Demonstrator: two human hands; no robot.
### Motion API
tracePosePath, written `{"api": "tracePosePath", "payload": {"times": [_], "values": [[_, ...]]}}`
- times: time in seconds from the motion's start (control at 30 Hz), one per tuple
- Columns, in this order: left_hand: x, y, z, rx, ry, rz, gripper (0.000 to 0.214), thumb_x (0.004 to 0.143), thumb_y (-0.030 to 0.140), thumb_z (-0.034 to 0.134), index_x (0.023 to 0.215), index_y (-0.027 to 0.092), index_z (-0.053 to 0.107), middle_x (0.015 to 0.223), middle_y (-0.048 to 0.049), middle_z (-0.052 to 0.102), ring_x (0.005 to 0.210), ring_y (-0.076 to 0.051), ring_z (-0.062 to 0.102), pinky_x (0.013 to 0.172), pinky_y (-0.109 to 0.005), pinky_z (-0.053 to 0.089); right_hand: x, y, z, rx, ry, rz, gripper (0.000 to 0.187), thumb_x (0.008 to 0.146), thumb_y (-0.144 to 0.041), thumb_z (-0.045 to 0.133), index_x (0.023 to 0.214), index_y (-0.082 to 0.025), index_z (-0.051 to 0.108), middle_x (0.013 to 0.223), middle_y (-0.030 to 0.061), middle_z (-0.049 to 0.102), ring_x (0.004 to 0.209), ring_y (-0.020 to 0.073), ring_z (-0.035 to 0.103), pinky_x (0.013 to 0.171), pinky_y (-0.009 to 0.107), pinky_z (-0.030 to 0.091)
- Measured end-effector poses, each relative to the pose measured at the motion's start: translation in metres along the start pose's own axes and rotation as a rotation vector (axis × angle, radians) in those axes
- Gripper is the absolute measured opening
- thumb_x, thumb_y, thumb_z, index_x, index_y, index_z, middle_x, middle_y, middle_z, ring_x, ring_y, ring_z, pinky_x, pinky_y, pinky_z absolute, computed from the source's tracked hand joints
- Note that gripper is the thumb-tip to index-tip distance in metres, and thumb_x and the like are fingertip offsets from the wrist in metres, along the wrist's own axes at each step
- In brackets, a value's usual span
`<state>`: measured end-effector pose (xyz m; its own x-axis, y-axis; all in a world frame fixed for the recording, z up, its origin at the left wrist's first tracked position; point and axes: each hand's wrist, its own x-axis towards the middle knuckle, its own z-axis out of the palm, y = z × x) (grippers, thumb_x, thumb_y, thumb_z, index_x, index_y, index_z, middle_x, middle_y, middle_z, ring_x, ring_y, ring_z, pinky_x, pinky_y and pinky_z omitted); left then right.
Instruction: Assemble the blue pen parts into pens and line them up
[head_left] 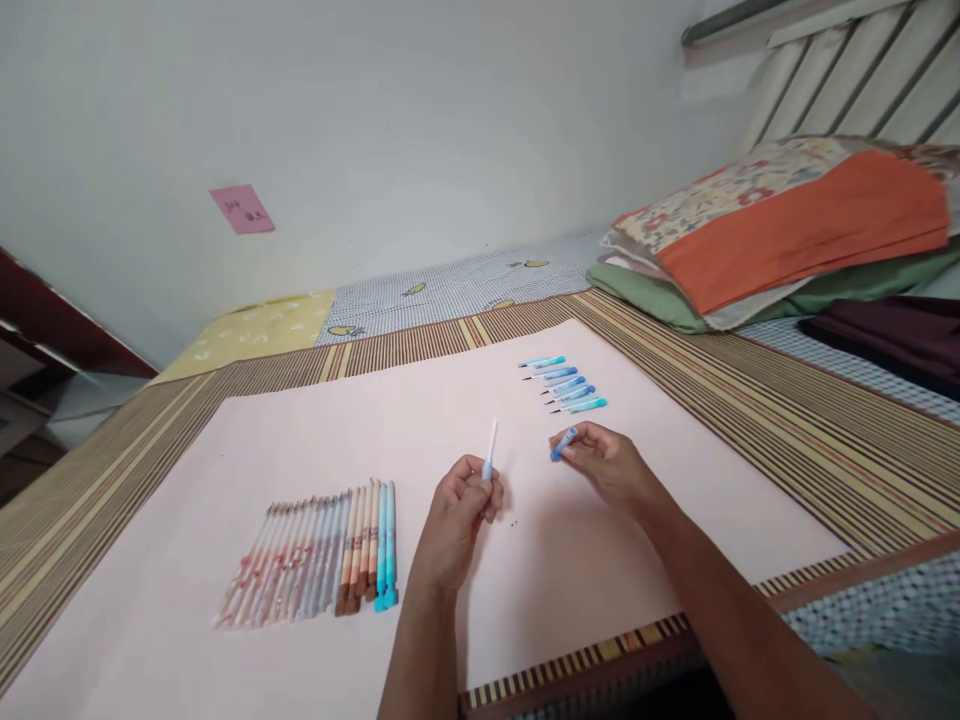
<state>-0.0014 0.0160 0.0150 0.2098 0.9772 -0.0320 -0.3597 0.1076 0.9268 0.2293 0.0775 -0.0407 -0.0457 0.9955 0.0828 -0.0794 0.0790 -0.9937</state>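
Observation:
My left hand (466,505) pinches a slim white pen part (491,450) with a pale blue lower end, its white tip pointing up. Slightly apart from it, my right hand (604,462) grips a short blue pen barrel (565,443) between thumb and fingers. Beyond the right hand lies a short row of blue and turquoise pen parts (574,385) with dark thin tips to the left. Left of my left hand, many pens (300,560) lie side by side: pinkish, grey, brown-ended and bright blue ones. A few tiny dark specks show on the sheet between the hands.
A large pale pink sheet (420,410) covers much of the striped mat (675,390). At the right back is a stack of folded fabric (802,230), with dark cloth (892,335) near it. A pink note (242,209) is stuck to the wall behind.

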Motion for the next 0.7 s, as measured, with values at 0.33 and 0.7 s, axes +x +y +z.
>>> {"api": "tracePosePath", "payload": {"times": [0.33,0.7], "values": [[0.001,-0.003,-0.002,-0.005,0.017,0.0,0.013,0.085,0.027,0.064,0.085,0.017,0.056,0.067,0.0026,0.053,0.058,-0.01,0.038,0.061,-0.023,0.03,0.002,0.01,0.003,-0.457,0.115,-0.045,0.014,0.077,-0.031,0.063,0.083,-0.019,0.065,0.073,0.0022,0.065,0.069,0.0191,0.059,0.068,0.032,0.047],[0.005,-0.006,0.004,0.054,0.133,-0.023,0.019,0.075,0.027,0.072,0.085,0.017,0.06,0.061,0.0058,0.046,0.055,-0.008,0.034,0.057,-0.023,0.026,-0.018,-0.021,0.049,-0.304,-0.067,-0.147,0.013,0.086,-0.03,0.058,0.093,-0.02,0.062,0.088,0.0038,0.072,0.081,0.0193,0.068,0.075,0.031,0.051]]}}
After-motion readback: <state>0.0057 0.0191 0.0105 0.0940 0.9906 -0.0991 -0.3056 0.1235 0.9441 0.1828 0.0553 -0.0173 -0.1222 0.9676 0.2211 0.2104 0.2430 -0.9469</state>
